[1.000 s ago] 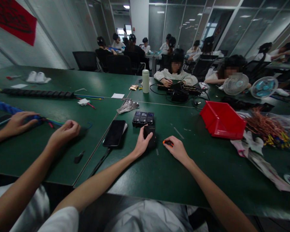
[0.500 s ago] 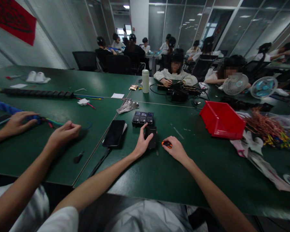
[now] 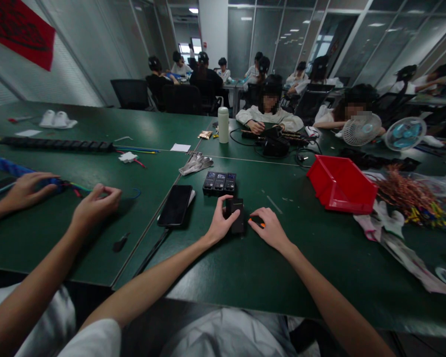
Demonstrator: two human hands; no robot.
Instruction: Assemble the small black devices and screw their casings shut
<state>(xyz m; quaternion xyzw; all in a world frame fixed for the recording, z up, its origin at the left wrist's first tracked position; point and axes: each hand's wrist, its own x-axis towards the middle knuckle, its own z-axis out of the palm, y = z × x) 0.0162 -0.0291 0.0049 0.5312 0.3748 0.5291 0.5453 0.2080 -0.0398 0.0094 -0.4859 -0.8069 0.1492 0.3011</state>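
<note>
My left hand (image 3: 222,220) grips a small black rectangular box (image 3: 238,212) above the green table, fingers at its far end and thumb across its face. Just to the right, my right hand (image 3: 269,229) is closed round a small orange-and-black screwdriver (image 3: 257,222), most of it covered by the fingers. The screwdriver's tip cannot be made out against the box. Beyond the left hand sits a black block with three sections (image 3: 219,183). A black smartphone (image 3: 175,206) lies to the left.
On the left, a co-worker's hands (image 3: 98,206) work at coloured wires. A crumpled glove (image 3: 196,165) and a pale bottle (image 3: 223,126) stand farther back on the table (image 3: 208,272). To the right are a red bin (image 3: 342,186), copper wires (image 3: 405,193) and more gloves (image 3: 401,248).
The black box has shifted slightly nearer and to the right, away from the three-section block. My left forefinger has drawn in to the box's far end. My right hand has barely moved.
</note>
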